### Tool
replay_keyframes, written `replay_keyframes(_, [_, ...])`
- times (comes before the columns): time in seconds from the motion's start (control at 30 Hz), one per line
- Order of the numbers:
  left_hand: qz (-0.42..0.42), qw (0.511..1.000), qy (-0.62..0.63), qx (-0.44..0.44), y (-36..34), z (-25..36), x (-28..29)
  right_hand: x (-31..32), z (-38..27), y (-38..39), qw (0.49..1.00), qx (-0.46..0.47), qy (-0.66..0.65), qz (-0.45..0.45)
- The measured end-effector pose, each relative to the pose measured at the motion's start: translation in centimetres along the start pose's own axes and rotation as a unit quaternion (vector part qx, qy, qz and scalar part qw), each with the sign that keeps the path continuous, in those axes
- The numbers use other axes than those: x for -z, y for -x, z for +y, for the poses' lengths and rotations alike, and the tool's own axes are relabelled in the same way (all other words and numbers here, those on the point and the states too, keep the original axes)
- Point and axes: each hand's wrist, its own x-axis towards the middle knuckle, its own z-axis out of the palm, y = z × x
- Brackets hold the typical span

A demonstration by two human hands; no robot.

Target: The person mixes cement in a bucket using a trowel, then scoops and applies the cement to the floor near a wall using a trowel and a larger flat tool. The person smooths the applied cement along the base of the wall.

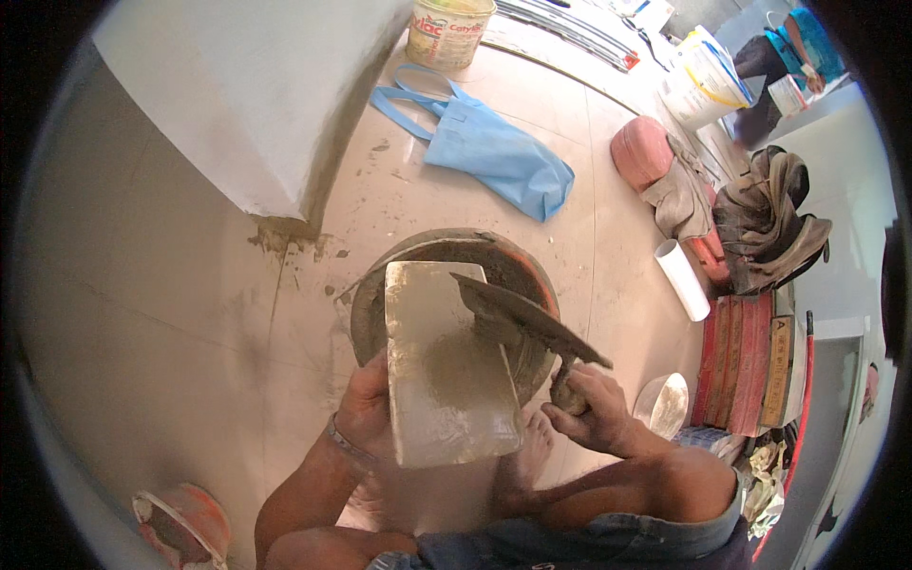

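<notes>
My left hand grips the left edge of a pale rectangular tile, its face wet and smeared with grey mortar. My right hand is wrapped round the handle of a mortar-coated trowel. The trowel's blade slants across the upper right part of the tile; whether it touches the surface I cannot tell. Behind and below the tile stands a round mortar tub, its inside caked with grey mix and partly hidden by tile and trowel. My bare foot shows beside the tile's lower right edge.
A white wall corner juts in at the left. A blue cloth bag lies beyond the tub. Buckets, a white pipe piece and stacked red boxes stand to the right. An orange-rimmed bucket sits near left.
</notes>
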Motion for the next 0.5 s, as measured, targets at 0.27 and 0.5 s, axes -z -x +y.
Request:
replay_keyframes(0.27, [0.028, 0.994, 0.085, 0.063, 1.6, -3.0, 9.8, -1.0, 0.7, 0.3, 0.998, 0.017, 0.058, 0.011])
replay_keyframes(0.5, [0.028, 0.998, 0.034, -0.048, 2.8, 1.3, 4.2, 1.0, 3.9, 1.8, 0.985, 0.058, 0.16, -0.002])
